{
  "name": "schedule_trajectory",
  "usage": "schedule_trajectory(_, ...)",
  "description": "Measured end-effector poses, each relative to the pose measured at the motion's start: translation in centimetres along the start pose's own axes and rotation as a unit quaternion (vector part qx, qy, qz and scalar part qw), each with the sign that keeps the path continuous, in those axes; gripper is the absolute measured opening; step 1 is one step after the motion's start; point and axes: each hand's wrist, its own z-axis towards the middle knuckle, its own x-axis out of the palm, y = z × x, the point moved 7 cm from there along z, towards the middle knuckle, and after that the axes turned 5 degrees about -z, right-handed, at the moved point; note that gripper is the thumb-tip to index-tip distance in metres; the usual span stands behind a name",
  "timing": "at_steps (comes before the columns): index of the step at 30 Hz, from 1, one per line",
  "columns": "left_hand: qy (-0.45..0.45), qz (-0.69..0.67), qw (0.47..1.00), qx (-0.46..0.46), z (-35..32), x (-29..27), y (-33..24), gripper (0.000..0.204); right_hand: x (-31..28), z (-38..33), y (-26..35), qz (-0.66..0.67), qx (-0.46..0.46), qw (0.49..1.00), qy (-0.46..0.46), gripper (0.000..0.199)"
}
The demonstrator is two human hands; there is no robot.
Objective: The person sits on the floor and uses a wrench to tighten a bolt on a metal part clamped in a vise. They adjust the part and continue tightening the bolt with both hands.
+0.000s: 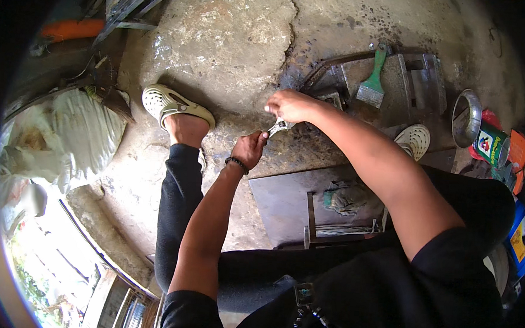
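Observation:
My left hand is closed around the handle of a silver adjustable wrench, held above the floor between my feet. The wrench's head points up and right, toward my right hand. That hand is bent over the wrench's head with its fingers curled and close together. What lies between those fingers is hidden or too small to make out. A dark beaded bracelet circles my left wrist.
A green paintbrush lies on dark metal pieces beyond my right forearm. At the right stand a round metal bowl and a green can. A crumpled cloth rests on a metal sheet. White sacking bulges at the left.

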Motion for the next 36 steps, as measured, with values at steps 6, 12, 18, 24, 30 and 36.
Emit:
schedule_trajectory(6,-0.017,0.154,0.987,-0.034,-0.2,-0.5,-1.3,0.043,-5.7,-7.2,0.1,0.392,-0.004,0.853,-0.344,0.036)
schedule_trajectory(12,-0.004,0.097,0.993,-0.064,0.2,0.3,-1.7,0.061,-12.2,-15.6,0.0,0.247,0.017,0.913,-0.325,0.04)
schedule_trajectory(18,0.221,-0.074,0.95,-0.206,0.8,-0.3,-0.4,0.073,-19.7,-27.3,3.3,0.073,0.001,0.964,-0.257,0.036)
schedule_trajectory(24,0.36,-0.155,0.864,-0.317,1.9,-1.3,-0.6,0.065,-25.1,-42.9,3.6,0.182,0.015,0.924,-0.336,0.051)
schedule_trajectory(30,0.186,0.12,0.959,-0.179,0.5,-0.4,3.1,0.061,-26.6,-48.1,4.7,0.167,0.067,0.897,-0.404,0.046)
schedule_trajectory(36,0.056,0.132,0.96,-0.242,-8.7,1.9,-0.3,0.035,-26.8,-49.2,8.8,0.074,0.009,0.929,-0.361,0.041)
